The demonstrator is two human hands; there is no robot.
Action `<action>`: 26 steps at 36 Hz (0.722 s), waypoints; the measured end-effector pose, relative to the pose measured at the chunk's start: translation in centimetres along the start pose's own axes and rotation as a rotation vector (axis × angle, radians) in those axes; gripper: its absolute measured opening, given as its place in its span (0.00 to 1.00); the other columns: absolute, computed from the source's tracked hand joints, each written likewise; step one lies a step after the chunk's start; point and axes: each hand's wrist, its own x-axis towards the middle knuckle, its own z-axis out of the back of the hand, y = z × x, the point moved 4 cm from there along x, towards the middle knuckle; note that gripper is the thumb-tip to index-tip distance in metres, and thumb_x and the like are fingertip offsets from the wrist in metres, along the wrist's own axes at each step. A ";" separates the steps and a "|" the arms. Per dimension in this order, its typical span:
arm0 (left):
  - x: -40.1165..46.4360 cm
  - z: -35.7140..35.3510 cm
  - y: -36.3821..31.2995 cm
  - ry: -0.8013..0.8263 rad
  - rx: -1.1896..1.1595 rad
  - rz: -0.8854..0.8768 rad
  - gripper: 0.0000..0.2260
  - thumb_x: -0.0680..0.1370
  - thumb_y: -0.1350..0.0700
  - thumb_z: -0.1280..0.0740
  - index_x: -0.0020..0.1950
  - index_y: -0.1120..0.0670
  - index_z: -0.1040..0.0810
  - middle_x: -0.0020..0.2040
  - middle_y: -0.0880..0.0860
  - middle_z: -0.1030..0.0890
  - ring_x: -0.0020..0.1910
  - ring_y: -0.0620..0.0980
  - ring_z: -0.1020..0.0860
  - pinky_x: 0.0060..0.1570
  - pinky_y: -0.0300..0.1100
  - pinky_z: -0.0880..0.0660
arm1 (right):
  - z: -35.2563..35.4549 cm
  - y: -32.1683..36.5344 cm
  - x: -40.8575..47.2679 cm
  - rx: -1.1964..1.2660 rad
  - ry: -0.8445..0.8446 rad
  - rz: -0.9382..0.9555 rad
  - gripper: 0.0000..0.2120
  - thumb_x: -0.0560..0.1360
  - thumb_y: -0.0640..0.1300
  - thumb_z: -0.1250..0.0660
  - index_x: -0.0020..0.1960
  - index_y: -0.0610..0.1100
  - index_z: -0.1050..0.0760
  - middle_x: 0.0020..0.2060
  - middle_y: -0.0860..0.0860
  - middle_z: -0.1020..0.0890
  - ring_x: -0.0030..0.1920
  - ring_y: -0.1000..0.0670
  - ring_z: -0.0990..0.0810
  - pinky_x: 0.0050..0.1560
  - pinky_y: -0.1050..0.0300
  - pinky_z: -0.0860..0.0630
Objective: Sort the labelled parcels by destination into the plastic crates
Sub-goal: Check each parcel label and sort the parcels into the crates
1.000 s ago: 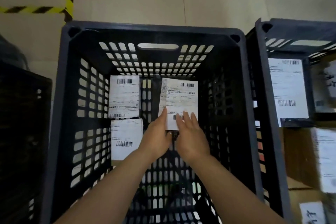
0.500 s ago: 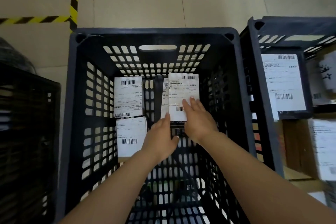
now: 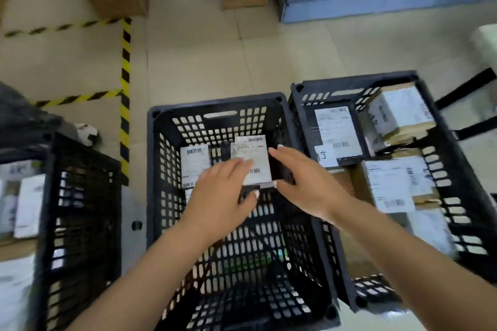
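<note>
Since both hands have lifted off the labelled parcel in the middle crate | left hand relaxed, empty | right hand spread, empty | parcel placed; next likely.

Both hands over the middle crate — labelled parcels inside.
</note>
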 end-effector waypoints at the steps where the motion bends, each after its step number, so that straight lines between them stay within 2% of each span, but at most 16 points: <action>1: -0.6 2.1 -1.1 -0.026 0.008 -0.024 0.28 0.80 0.44 0.40 0.78 0.47 0.44 0.75 0.46 0.38 0.73 0.47 0.40 0.73 0.46 0.44 | 1.8 0.8 -1.5 -0.012 -0.021 -0.003 0.30 0.79 0.46 0.37 0.78 0.53 0.45 0.77 0.55 0.42 0.75 0.56 0.43 0.70 0.63 0.44; 3: -2.0 6.2 -3.5 -0.076 0.008 -0.068 0.27 0.80 0.45 0.39 0.77 0.48 0.42 0.74 0.46 0.34 0.72 0.47 0.38 0.72 0.45 0.41 | 5.6 2.3 -4.8 -0.006 -0.066 -0.022 0.29 0.80 0.47 0.37 0.78 0.53 0.44 0.76 0.56 0.41 0.75 0.55 0.41 0.70 0.61 0.43; 6: -4.1 11.7 -7.4 -0.133 0.017 -0.141 0.26 0.80 0.46 0.39 0.77 0.48 0.41 0.74 0.46 0.34 0.72 0.46 0.38 0.71 0.41 0.43 | 10.8 4.3 -9.9 -0.008 -0.136 -0.014 0.27 0.80 0.48 0.37 0.77 0.54 0.42 0.75 0.57 0.38 0.73 0.55 0.38 0.69 0.59 0.38; 10: -6.7 17.6 -14.1 -0.163 0.023 -0.271 0.25 0.80 0.45 0.40 0.77 0.48 0.39 0.73 0.47 0.32 0.71 0.48 0.36 0.69 0.42 0.41 | 17.0 5.8 -17.3 -0.030 -0.260 -0.030 0.26 0.80 0.49 0.38 0.76 0.56 0.40 0.72 0.57 0.33 0.70 0.55 0.34 0.65 0.63 0.38; 13: -8.3 20.9 -19.4 -0.167 0.030 -0.350 0.25 0.81 0.44 0.40 0.76 0.47 0.39 0.72 0.46 0.32 0.70 0.48 0.35 0.68 0.43 0.39 | 21.2 6.4 -23.2 -0.051 -0.350 -0.051 0.25 0.79 0.50 0.37 0.75 0.56 0.38 0.70 0.57 0.30 0.65 0.55 0.29 0.63 0.61 0.32; 16: -9.5 23.1 -25.0 -0.180 0.060 -0.438 0.25 0.81 0.44 0.41 0.76 0.46 0.39 0.72 0.45 0.32 0.70 0.47 0.34 0.66 0.43 0.36 | 25.0 6.5 -29.2 -0.097 -0.447 -0.072 0.25 0.79 0.50 0.37 0.75 0.55 0.38 0.71 0.57 0.31 0.64 0.56 0.29 0.57 0.67 0.36; 19: -10.8 24.8 -31.1 -0.199 0.095 -0.535 0.24 0.81 0.44 0.41 0.76 0.46 0.39 0.72 0.45 0.32 0.69 0.47 0.33 0.65 0.43 0.35 | 28.1 5.8 -34.9 -0.102 -0.529 -0.095 0.23 0.79 0.49 0.37 0.73 0.55 0.36 0.70 0.56 0.30 0.62 0.53 0.26 0.59 0.63 0.33; 21: -11.8 25.6 -35.2 -0.214 0.129 -0.603 0.23 0.81 0.44 0.41 0.76 0.46 0.38 0.72 0.45 0.33 0.70 0.46 0.35 0.66 0.40 0.38 | 29.9 4.9 -38.6 -0.113 -0.583 -0.104 0.23 0.79 0.49 0.37 0.73 0.54 0.35 0.69 0.56 0.30 0.63 0.53 0.26 0.63 0.60 0.32; 26: -13.7 25.4 -45.1 -0.244 0.153 -0.740 0.24 0.80 0.43 0.40 0.75 0.45 0.38 0.71 0.44 0.32 0.69 0.44 0.34 0.65 0.39 0.38 | 33.5 1.0 -47.0 -0.167 -0.680 -0.134 0.24 0.79 0.51 0.37 0.74 0.56 0.37 0.71 0.57 0.31 0.68 0.58 0.34 0.62 0.73 0.44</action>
